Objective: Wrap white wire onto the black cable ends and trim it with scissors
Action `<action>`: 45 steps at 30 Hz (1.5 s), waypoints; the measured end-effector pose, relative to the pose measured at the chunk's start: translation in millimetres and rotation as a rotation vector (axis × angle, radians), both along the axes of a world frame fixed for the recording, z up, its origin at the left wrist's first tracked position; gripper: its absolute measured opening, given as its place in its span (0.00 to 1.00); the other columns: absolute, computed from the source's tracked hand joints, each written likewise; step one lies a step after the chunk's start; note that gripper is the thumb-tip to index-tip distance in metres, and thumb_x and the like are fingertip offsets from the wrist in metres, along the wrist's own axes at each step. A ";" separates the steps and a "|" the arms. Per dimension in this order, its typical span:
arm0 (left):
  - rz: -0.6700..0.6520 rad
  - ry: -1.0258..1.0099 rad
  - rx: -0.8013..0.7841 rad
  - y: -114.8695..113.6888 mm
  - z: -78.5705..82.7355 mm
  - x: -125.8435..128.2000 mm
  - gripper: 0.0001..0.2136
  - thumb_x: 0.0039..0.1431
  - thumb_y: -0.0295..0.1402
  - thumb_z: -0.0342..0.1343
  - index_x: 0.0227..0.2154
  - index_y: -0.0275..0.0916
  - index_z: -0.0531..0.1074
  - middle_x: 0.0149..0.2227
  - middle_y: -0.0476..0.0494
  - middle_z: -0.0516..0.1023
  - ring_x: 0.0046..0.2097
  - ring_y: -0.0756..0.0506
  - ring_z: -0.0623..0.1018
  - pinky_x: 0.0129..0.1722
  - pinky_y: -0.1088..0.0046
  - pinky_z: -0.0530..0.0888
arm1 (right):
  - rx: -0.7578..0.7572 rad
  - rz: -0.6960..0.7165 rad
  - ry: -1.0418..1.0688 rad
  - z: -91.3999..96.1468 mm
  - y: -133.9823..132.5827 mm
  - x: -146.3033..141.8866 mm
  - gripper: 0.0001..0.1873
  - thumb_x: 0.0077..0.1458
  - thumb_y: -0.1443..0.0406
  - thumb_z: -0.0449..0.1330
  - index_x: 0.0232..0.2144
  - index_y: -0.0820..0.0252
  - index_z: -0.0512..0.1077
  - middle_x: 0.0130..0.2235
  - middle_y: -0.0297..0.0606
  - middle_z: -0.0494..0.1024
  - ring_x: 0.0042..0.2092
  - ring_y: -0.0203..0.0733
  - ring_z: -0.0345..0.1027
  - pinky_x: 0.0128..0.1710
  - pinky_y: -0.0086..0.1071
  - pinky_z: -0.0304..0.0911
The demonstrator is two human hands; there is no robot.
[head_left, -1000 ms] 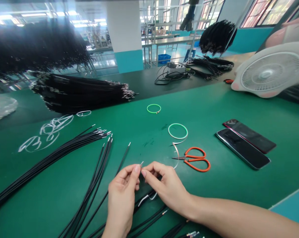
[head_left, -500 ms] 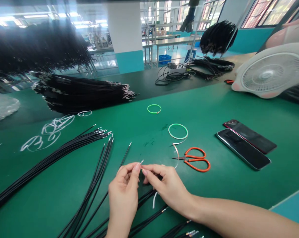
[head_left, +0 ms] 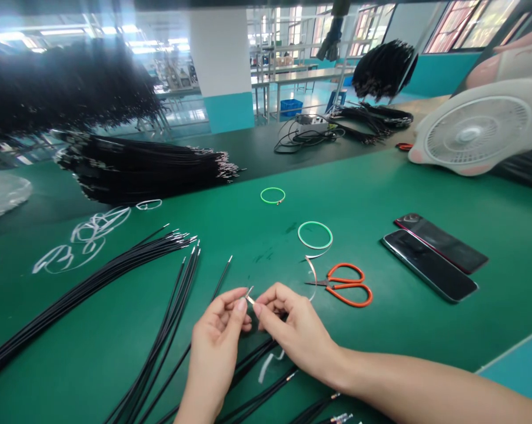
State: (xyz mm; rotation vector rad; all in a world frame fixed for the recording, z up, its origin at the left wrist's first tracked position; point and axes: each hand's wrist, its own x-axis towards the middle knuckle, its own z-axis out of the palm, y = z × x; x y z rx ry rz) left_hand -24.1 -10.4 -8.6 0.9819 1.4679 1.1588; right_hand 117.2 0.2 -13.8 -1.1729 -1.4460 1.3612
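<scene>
My left hand point(head_left: 222, 333) pinches a thin cable end between thumb and forefinger, its pale tip point(head_left: 250, 290) sticking up past the fingers. Facing it, my right hand point(head_left: 295, 321) is closed on a narrow copper-coloured strip point(head_left: 250, 300) that reaches across to the cable tip. A white curled strip point(head_left: 266, 366) lies below my right hand. Beneath both hands run several black cables point(head_left: 266, 386), partly hidden. Left of my hands lie more loose black cables point(head_left: 171, 315). Orange-handled scissors point(head_left: 345, 285) rest to the right, their blades by a trailing tape strip point(head_left: 312, 268).
Two phones point(head_left: 429, 268) lie at right, near a white fan point(head_left: 478, 129). Two green rings point(head_left: 315, 222) sit ahead. At left are a cable bundle point(head_left: 93, 282) and tangled white strips point(head_left: 100, 225). A large black cable pile point(head_left: 146, 171) stands behind.
My hands have drawn slightly apart, so the copper-coloured strip now shows between them. My right-hand fingers have curled in more. The white strip beneath has shifted a little left and down.
</scene>
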 end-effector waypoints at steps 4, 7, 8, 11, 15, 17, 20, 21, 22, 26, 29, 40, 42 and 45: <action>-0.007 0.064 -0.015 -0.1 -5.7 -4.7 0.16 0.52 0.44 0.62 0.37 0.36 0.73 0.27 0.48 0.78 0.30 0.50 0.76 0.33 0.76 0.75 | 0.006 -0.012 0.059 5.1 -0.7 -0.3 0.07 0.59 0.63 0.58 0.30 0.60 0.68 0.25 0.30 0.73 0.27 0.33 0.65 0.28 0.25 0.60; -0.031 0.128 0.014 -2.9 -6.9 -4.6 0.15 0.55 0.44 0.59 0.36 0.36 0.73 0.27 0.48 0.78 0.29 0.50 0.77 0.32 0.75 0.75 | 0.012 -0.020 0.057 6.4 -1.6 -0.9 0.07 0.58 0.64 0.58 0.29 0.60 0.68 0.26 0.30 0.74 0.28 0.33 0.66 0.29 0.25 0.61; -0.031 0.145 0.025 -4.1 -6.2 -4.0 0.14 0.57 0.44 0.58 0.36 0.37 0.73 0.26 0.49 0.77 0.29 0.50 0.76 0.32 0.76 0.74 | 0.019 -0.022 0.043 6.3 -1.8 -1.0 0.07 0.58 0.64 0.58 0.28 0.60 0.68 0.26 0.30 0.74 0.28 0.33 0.66 0.29 0.26 0.61; -0.047 0.180 0.039 -7.1 -3.1 -1.0 0.12 0.60 0.43 0.55 0.35 0.38 0.72 0.23 0.52 0.74 0.27 0.52 0.74 0.30 0.78 0.73 | 0.044 -0.021 -0.003 4.7 -2.2 -0.8 0.08 0.58 0.64 0.58 0.28 0.59 0.68 0.26 0.31 0.74 0.28 0.33 0.65 0.28 0.26 0.61; -0.071 0.172 0.032 -7.3 -0.7 2.0 0.13 0.61 0.43 0.53 0.33 0.38 0.71 0.22 0.53 0.72 0.24 0.53 0.71 0.27 0.79 0.70 | 0.065 -0.017 -0.041 2.9 -2.6 0.1 0.07 0.58 0.64 0.57 0.28 0.59 0.68 0.25 0.31 0.74 0.27 0.34 0.65 0.27 0.26 0.61; -0.076 0.144 0.020 -6.3 -0.2 2.3 0.13 0.61 0.43 0.53 0.33 0.38 0.71 0.22 0.54 0.71 0.23 0.54 0.69 0.26 0.79 0.69 | 0.076 -0.017 -0.049 3.1 -2.8 0.5 0.08 0.59 0.64 0.56 0.28 0.59 0.68 0.25 0.31 0.73 0.27 0.33 0.65 0.27 0.26 0.61; -0.078 0.087 -0.008 -5.6 0.7 1.7 0.13 0.61 0.43 0.53 0.32 0.37 0.71 0.22 0.55 0.70 0.22 0.55 0.68 0.24 0.80 0.67 | 0.092 -0.020 -0.053 4.3 -2.7 0.8 0.08 0.59 0.64 0.56 0.28 0.59 0.68 0.24 0.31 0.73 0.27 0.33 0.66 0.27 0.25 0.61; -0.078 0.064 -0.018 -5.8 1.2 1.4 0.13 0.61 0.43 0.53 0.32 0.37 0.71 0.21 0.55 0.70 0.21 0.55 0.67 0.24 0.80 0.67 | 0.095 -0.021 -0.056 4.8 -2.6 0.9 0.07 0.59 0.65 0.56 0.28 0.59 0.68 0.24 0.31 0.73 0.27 0.33 0.66 0.27 0.25 0.61; -0.079 0.040 -0.028 -6.1 1.8 1.3 0.13 0.61 0.43 0.54 0.32 0.37 0.71 0.21 0.55 0.69 0.21 0.55 0.67 0.23 0.80 0.67 | 0.098 -0.020 -0.058 5.3 -2.4 0.9 0.07 0.59 0.65 0.56 0.28 0.59 0.68 0.24 0.31 0.73 0.27 0.33 0.66 0.27 0.25 0.61; -0.084 -0.046 -0.075 -7.4 4.7 0.9 0.13 0.60 0.44 0.55 0.31 0.37 0.70 0.21 0.55 0.69 0.20 0.56 0.65 0.21 0.81 0.64 | 0.109 -0.006 -0.059 6.6 -1.2 1.6 0.07 0.59 0.65 0.56 0.29 0.59 0.69 0.25 0.31 0.74 0.26 0.33 0.65 0.26 0.25 0.61; -0.089 -0.106 -0.123 -7.4 6.5 -0.2 0.13 0.59 0.43 0.57 0.33 0.37 0.71 0.22 0.55 0.69 0.20 0.56 0.64 0.19 0.82 0.63 | 0.117 0.000 -0.068 6.2 -0.4 2.4 0.08 0.60 0.65 0.56 0.29 0.59 0.69 0.24 0.31 0.73 0.25 0.33 0.64 0.25 0.26 0.60; -0.131 -0.341 -0.260 -8.6 14.4 -5.3 0.13 0.56 0.42 0.61 0.30 0.36 0.72 0.20 0.56 0.66 0.18 0.59 0.57 0.15 0.87 0.56 | 0.129 0.030 -0.063 8.5 -1.7 4.4 0.08 0.61 0.64 0.55 0.30 0.59 0.69 0.24 0.30 0.71 0.27 0.34 0.64 0.28 0.27 0.61; -0.149 -0.354 -0.272 -9.0 15.6 -5.9 0.13 0.56 0.41 0.61 0.28 0.35 0.72 0.19 0.57 0.64 0.18 0.59 0.56 0.15 0.87 0.54 | 0.128 0.036 -0.055 8.9 -1.3 5.2 0.08 0.61 0.63 0.55 0.29 0.59 0.69 0.24 0.30 0.71 0.27 0.34 0.65 0.28 0.26 0.61; -0.152 -0.350 -0.269 -9.0 15.5 -6.2 0.13 0.55 0.41 0.61 0.29 0.35 0.72 0.19 0.57 0.64 0.17 0.59 0.55 0.15 0.86 0.53 | 0.124 0.047 -0.042 8.8 -0.4 5.6 0.08 0.60 0.64 0.55 0.29 0.59 0.69 0.24 0.31 0.72 0.27 0.34 0.65 0.29 0.27 0.62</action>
